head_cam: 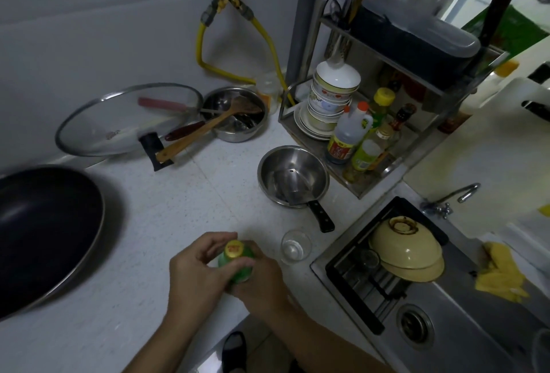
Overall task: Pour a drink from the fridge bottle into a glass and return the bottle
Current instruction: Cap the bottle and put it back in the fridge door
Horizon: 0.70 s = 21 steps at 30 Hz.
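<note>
A small green bottle [238, 265] with a yellow cap [233, 249] stands upright on the white counter near its front edge. My right hand [262, 280] wraps around the bottle's body. My left hand [199, 265] curls beside the neck, fingertips at the cap. The cap sits on the bottle. A short clear glass [295, 246] stands upright just right of the bottle, apart from both hands; I cannot tell whether it holds any liquid.
A steel bowl [293, 174] holding a cleaver lies behind the glass. A black wok [44, 232] fills the left. The sink [446, 298] with yellow bowls is at the right. A dish rack [372, 104] with condiment bottles stands behind.
</note>
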Each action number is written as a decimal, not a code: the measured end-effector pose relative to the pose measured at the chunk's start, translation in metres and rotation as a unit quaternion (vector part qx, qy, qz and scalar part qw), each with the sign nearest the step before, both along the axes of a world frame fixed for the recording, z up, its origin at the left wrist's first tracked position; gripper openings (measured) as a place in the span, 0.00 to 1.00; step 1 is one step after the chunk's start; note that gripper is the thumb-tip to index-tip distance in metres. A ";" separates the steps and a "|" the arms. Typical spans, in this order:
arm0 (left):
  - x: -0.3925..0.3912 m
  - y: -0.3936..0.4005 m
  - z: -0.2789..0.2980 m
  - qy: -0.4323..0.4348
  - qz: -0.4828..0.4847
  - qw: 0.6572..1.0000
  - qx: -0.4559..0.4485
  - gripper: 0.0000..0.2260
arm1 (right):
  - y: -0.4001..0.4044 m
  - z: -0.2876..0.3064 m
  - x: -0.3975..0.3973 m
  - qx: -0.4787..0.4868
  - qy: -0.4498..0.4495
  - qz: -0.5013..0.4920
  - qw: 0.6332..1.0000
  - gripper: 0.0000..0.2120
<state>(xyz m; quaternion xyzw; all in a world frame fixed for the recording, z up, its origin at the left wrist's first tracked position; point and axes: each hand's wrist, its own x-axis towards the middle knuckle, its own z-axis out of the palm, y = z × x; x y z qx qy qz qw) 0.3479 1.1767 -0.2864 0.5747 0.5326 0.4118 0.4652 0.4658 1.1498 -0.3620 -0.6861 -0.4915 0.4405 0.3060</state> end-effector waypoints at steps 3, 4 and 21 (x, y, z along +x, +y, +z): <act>0.006 -0.007 -0.004 -0.035 0.066 0.997 0.008 0.18 | -0.002 -0.001 -0.009 0.004 -0.003 -0.025 1.000 0.26; 0.007 -0.008 -0.004 -0.047 0.080 0.996 0.006 0.17 | -0.001 -0.001 -0.010 0.006 -0.002 -0.027 1.000 0.25; -0.023 0.050 0.013 0.018 -0.322 0.946 -0.037 0.12 | 0.020 0.002 0.034 -0.037 0.103 0.108 0.988 0.29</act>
